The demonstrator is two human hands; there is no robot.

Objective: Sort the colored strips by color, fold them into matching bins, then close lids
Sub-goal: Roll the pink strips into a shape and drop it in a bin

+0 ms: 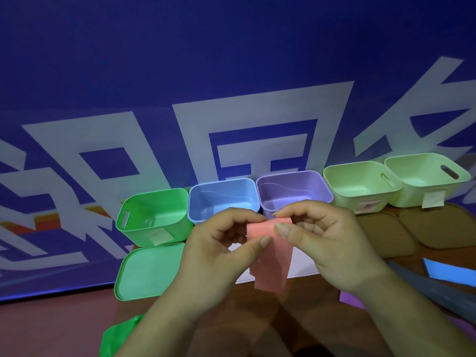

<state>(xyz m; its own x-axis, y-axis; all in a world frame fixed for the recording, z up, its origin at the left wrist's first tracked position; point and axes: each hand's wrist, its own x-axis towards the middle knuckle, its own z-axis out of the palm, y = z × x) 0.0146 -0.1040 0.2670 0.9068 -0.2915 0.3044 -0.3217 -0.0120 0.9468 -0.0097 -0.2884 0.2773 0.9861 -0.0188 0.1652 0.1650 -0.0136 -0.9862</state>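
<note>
1. The left hand (221,243) and the right hand (324,240) meet above the table (51,325), in front of the row of open bins. Each pinches the upper end of the pink strip (268,256) between thumb and curled forefinger, so both grips are clamped on the strip.
2. The strip is in the air, not in any bin. Its top is doubled over into a fold between the hands, and its free tail hangs down toward the table.
3. Judged step: folding the pink strip before it goes into a bin. A clean fold calls for the side edges to be lined up first, then the crease pressed flat with the thumbs from the middle outward.
4. The hanging tail is best gathered in equal turns, so that the finished packet is small enough to lie flat on a bin floor.
5. Candidate bins: green bin (144,231), blue bin (203,217), purple bin (296,191), and two pale bins (345,199) (412,197). None is plainly pink. The nearer pale bin bears a small label (365,206) of uncertain tint, so the match is best checked there before release.
6. Lids lie off: a green lid (149,271) and two brown lids (386,233) (443,225).
7. A blue strip (448,271), a purple strip (350,300) and a green strip (118,338) lie on the table unsorted.
</note>
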